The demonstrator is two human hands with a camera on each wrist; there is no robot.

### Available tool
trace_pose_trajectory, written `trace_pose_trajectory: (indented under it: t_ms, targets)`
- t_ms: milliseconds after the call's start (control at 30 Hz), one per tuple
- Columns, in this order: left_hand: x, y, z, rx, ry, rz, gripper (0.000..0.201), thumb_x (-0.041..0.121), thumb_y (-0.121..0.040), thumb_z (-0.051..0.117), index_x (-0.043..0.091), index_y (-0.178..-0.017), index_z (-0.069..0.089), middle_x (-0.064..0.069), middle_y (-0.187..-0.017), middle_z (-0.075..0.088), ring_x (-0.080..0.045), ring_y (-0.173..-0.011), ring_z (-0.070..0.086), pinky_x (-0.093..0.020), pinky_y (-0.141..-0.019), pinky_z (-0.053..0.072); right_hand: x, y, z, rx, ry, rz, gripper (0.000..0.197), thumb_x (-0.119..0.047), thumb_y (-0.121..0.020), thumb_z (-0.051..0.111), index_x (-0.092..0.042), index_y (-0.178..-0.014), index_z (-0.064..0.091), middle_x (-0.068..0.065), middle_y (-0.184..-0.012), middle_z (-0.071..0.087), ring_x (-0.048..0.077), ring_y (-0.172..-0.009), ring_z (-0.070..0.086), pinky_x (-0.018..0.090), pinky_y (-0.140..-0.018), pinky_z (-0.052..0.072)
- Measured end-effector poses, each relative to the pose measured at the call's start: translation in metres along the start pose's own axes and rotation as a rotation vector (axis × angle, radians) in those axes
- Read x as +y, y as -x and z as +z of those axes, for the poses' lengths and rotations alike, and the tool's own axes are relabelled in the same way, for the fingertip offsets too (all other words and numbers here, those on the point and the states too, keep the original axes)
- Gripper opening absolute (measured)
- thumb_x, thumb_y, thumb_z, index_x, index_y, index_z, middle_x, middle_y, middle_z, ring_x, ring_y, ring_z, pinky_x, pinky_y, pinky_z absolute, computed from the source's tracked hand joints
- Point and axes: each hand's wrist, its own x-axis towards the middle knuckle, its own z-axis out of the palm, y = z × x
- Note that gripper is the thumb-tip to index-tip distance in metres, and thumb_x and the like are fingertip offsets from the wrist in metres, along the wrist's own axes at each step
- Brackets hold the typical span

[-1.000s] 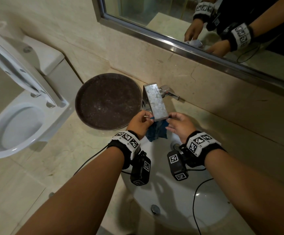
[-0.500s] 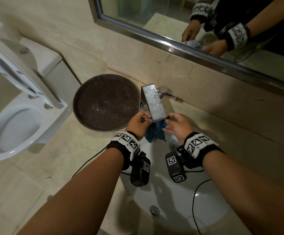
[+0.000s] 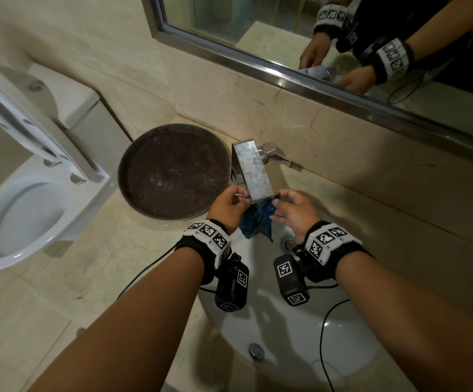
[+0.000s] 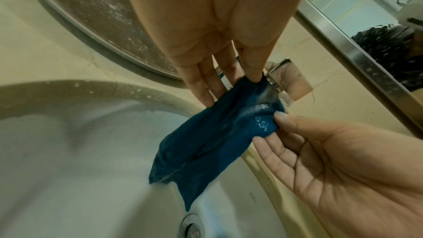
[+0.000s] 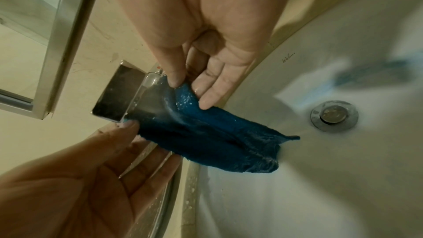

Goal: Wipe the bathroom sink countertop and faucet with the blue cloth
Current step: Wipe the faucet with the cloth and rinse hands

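The wet blue cloth (image 3: 257, 220) hangs spread under the tip of the flat chrome faucet spout (image 3: 253, 174), over the white sink basin (image 3: 280, 326). My left hand (image 3: 243, 197) pinches the cloth's left upper corner. My right hand (image 3: 276, 202) pinches the right upper corner. In the left wrist view the left hand (image 4: 242, 80) holds the cloth (image 4: 213, 144) at its top edge, and water seems to run from the spout (image 4: 288, 77) onto it. In the right wrist view the right hand (image 5: 185, 88) grips the cloth (image 5: 217, 142) beside the spout (image 5: 119, 93).
A round brown tray (image 3: 173, 171) lies on the beige marble countertop (image 3: 88, 250) left of the faucet. The faucet lever (image 3: 276, 157) points right, near the wall. A mirror (image 3: 286, 32) hangs above. A toilet (image 3: 17, 219) with its lid up stands at the left. The drain (image 5: 334, 115) is below the cloth.
Both hands stay at the spout's tip holding the cloth stretched between them. Only the view has shifted slightly.
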Motion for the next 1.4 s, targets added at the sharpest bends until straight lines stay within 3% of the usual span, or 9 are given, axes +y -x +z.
trace_pose_trajectory:
  t_ms: [167, 333, 533, 700, 933, 1033, 1100, 1233, 1400]
  targets:
    - [-0.0009, -0.0002, -0.0006, -0.007, -0.012, -0.002, 0.028, -0.003, -0.091, 0.049, 0.021, -0.076, 0.048, -0.003, -0.071, 0.055, -0.024, -0.078, 0.050, -0.039, -0.077, 0.043, -0.0003, 0.0003, -0.0005, 0.006, 0.006, 0.005, 0.023, 0.000, -0.093, 0.047, -0.020, -0.082, 0.054, 0.002, -0.085, 0.060, 0.015, -0.074, 0.060, 0.025, -0.070, 0.050]
    - [-0.0017, -0.0004, -0.0009, -0.007, -0.012, -0.013, 0.028, -0.002, -0.092, 0.049, 0.021, -0.076, 0.049, -0.002, -0.072, 0.056, -0.024, -0.077, 0.053, -0.049, -0.082, 0.048, 0.0002, 0.0002, 0.0007, 0.013, 0.012, 0.003, 0.023, 0.000, -0.092, 0.047, -0.020, -0.082, 0.054, 0.001, -0.085, 0.060, 0.014, -0.075, 0.060, 0.024, -0.066, 0.050]
    - [-0.0035, -0.0005, -0.0028, -0.001, -0.015, 0.016, 0.027, -0.001, -0.092, 0.050, 0.021, -0.076, 0.049, 0.001, -0.074, 0.055, -0.012, -0.070, 0.051, -0.029, -0.070, 0.044, 0.0007, -0.0015, 0.0002, 0.034, 0.065, -0.011, 0.025, -0.003, -0.090, 0.051, -0.025, -0.081, 0.057, 0.000, -0.087, 0.062, 0.016, -0.082, 0.060, 0.025, -0.064, 0.046]
    - [-0.0076, -0.0023, -0.0042, 0.008, -0.021, 0.016, 0.027, 0.000, -0.092, 0.050, 0.022, -0.076, 0.050, -0.001, -0.073, 0.055, -0.017, -0.071, 0.051, -0.033, -0.071, 0.044, -0.0004, -0.0017, 0.0009, 0.032, 0.089, -0.020, 0.024, -0.006, -0.091, 0.052, -0.027, -0.081, 0.058, -0.003, -0.089, 0.062, 0.019, -0.090, 0.058, 0.025, -0.067, 0.045]
    - [-0.0051, -0.0034, -0.0049, 0.010, -0.091, 0.064, 0.027, 0.001, -0.092, 0.050, 0.023, -0.076, 0.048, 0.003, -0.070, 0.050, -0.006, -0.061, 0.044, -0.011, -0.054, 0.037, -0.0013, -0.0022, -0.0006, 0.025, 0.104, -0.028, 0.025, -0.006, -0.090, 0.051, -0.028, -0.082, 0.060, -0.003, -0.092, 0.063, 0.023, -0.097, 0.058, 0.036, -0.080, 0.046]
    - [-0.0050, -0.0033, -0.0029, 0.002, -0.056, 0.053, 0.028, 0.000, -0.092, 0.050, 0.022, -0.075, 0.048, 0.002, -0.072, 0.054, -0.007, -0.064, 0.049, -0.006, -0.052, 0.039, -0.0040, -0.0019, -0.0017, 0.030, 0.102, -0.043, 0.027, -0.004, -0.091, 0.050, -0.028, -0.082, 0.060, -0.004, -0.092, 0.063, 0.022, -0.094, 0.056, 0.035, -0.076, 0.045]
    - [-0.0038, -0.0029, -0.0012, -0.003, -0.053, 0.043, 0.027, 0.000, -0.092, 0.050, 0.021, -0.075, 0.047, 0.002, -0.073, 0.055, -0.008, -0.066, 0.052, -0.005, -0.052, 0.040, -0.0058, -0.0012, -0.0026, 0.034, 0.096, -0.048, 0.028, -0.003, -0.091, 0.049, -0.027, -0.081, 0.060, -0.004, -0.090, 0.062, 0.020, -0.089, 0.055, 0.032, -0.071, 0.043]
    - [-0.0032, -0.0030, 0.0006, -0.011, -0.046, 0.023, 0.029, -0.003, -0.093, 0.048, 0.020, -0.075, 0.046, 0.000, -0.073, 0.055, -0.009, -0.068, 0.053, -0.005, -0.052, 0.041, -0.0062, 0.0005, -0.0049, 0.035, 0.080, -0.051, 0.030, -0.001, -0.091, 0.048, -0.027, -0.080, 0.060, -0.003, -0.090, 0.063, 0.019, -0.087, 0.057, 0.036, -0.075, 0.044]
    - [-0.0038, -0.0024, 0.0001, -0.009, -0.043, 0.005, 0.028, -0.002, -0.092, 0.048, 0.020, -0.076, 0.047, -0.001, -0.075, 0.056, -0.011, -0.071, 0.054, -0.016, -0.060, 0.042, -0.0065, 0.0020, -0.0045, 0.039, 0.090, -0.052, 0.028, -0.004, -0.092, 0.048, -0.027, -0.082, 0.059, -0.003, -0.092, 0.062, 0.016, -0.084, 0.057, 0.026, -0.066, 0.045]
